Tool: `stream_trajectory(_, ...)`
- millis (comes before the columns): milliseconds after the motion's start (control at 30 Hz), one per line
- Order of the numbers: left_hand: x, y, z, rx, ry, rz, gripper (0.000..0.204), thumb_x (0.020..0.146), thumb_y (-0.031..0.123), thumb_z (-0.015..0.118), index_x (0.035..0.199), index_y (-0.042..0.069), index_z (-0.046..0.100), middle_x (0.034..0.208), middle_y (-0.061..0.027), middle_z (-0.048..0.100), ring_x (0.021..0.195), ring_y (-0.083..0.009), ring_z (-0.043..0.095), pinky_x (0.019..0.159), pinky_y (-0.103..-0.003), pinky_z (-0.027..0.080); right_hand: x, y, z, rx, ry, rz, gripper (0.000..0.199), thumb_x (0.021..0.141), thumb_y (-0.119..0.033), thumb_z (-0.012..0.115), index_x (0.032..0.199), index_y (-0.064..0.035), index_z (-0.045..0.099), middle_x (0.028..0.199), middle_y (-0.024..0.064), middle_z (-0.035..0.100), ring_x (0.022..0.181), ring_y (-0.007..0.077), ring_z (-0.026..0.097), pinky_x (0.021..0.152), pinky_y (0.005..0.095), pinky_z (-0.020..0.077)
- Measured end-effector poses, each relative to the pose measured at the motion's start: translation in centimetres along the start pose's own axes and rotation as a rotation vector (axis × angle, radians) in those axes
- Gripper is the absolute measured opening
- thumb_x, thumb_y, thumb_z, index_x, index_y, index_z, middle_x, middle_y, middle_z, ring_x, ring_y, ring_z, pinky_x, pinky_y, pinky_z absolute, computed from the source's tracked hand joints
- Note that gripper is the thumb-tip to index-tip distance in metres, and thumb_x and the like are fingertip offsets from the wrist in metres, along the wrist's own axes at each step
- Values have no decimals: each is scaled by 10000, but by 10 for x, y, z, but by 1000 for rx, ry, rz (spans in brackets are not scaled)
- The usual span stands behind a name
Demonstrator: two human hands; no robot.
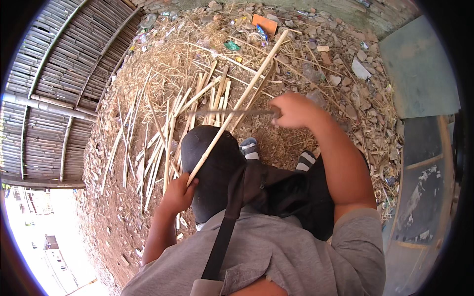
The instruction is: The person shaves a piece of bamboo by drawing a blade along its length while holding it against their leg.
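My left hand (180, 193) is closed round the lower end of a long pale bamboo strip (253, 83). The strip slants across my left thigh, up and away to the right. A wooden handle sits in my right hand (295, 111), which grips a knife with a long, thin dark blade (247, 112). Motion blurs the blade. It points left and crosses the strip at about mid-length; whether the two touch I cannot tell. Past my left knee, several split bamboo strips (160, 143) lie in a loose pile on the ground.
Straw and shavings (170, 61) cover the ground ahead, with broken bricks and stones (340, 81) to the right. An orange piece (265, 23) lies at the back. A bamboo-slat wall (74, 64) stands left, and grey panels (419, 69) right. My sandalled feet (251, 149) are between.
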State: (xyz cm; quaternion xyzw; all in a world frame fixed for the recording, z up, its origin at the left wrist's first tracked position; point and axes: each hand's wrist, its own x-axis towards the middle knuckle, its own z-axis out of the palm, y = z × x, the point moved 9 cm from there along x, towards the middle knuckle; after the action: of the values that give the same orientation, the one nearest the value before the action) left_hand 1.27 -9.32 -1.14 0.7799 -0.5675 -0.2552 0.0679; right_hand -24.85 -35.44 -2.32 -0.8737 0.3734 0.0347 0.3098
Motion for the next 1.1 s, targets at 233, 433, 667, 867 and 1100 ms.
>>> stream_trajectory(233,3,1,0,45,14,21,312,1014,305,582,909,13,549,784,-283,638,819,-517,623,694,-565,469,-11,38,-24,87,208,149,341,805,-272,766,1048,-41,702,937,178,722,915,361,700,810,447,547)
stream_trajectory(433,-2,4,-2,88,39,26,296,1007,298,589,915,21,540,782,-284,640,816,-520,621,699,-576,467,-7,-10,-5,-36,-5,-55,350,801,-285,774,1035,-36,694,944,178,722,930,365,697,806,464,547)
stream_trajectory(667,2,5,-1,110,33,19,296,998,292,600,910,18,531,778,-291,634,806,-523,619,694,-583,464,1,49,-18,146,198,176,364,775,-273,782,1034,-31,698,999,210,717,951,379,692,837,457,551)
stream_trajectory(867,0,1,0,63,17,33,295,995,289,607,916,16,528,783,-289,635,810,-523,619,695,-581,463,-9,-17,2,52,12,-132,394,798,-299,788,1031,2,684,912,195,710,905,354,699,811,469,532)
stream_trajectory(1100,2,6,-4,116,15,51,293,995,284,607,918,13,530,789,-289,635,806,-521,617,688,-579,461,-1,74,-16,195,222,241,502,800,-309,781,1184,-5,670,1110,215,714,1034,367,690,914,430,539)
